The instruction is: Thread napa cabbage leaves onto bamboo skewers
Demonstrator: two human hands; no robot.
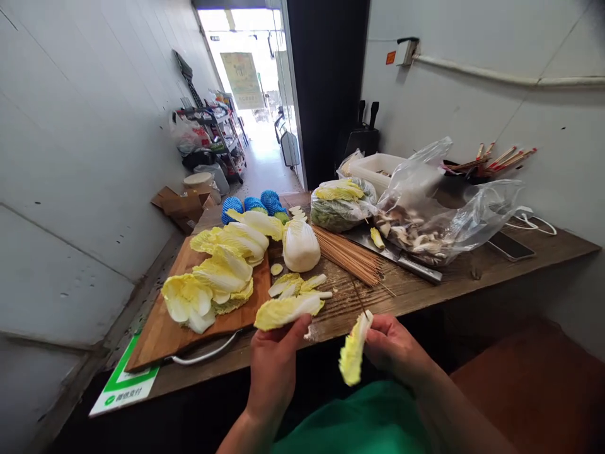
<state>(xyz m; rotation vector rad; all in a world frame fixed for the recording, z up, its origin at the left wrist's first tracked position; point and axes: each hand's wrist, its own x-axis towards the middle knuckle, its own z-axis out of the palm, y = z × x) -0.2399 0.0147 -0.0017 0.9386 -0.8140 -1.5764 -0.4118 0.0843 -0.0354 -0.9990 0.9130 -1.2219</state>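
Note:
Between the thumb and fingers of my left hand (276,356) is a pale yellow cabbage leaf (286,310), held over the table's front edge. My right hand (396,343) pinches a thin wooden skewer (359,295), with a smaller cabbage leaf (352,356) on it hanging down. Just beyond my left hand lie a few small cabbage leaves (295,285). A cut cabbage head (301,246) stands behind them. Larger loose leaves (222,274) are heaped on the wooden cutting board (155,340) at the left. A bundle of skewers (350,255) lies to the right of the cabbage head.
A cleaver (418,268) lies near an open plastic bag of mushrooms (416,233). Behind are a bag of greens (340,205), blue-netted vegetables (255,203) and a white tub (378,167). A phone (510,246) rests at the right. The table's front edge (222,362) runs before me.

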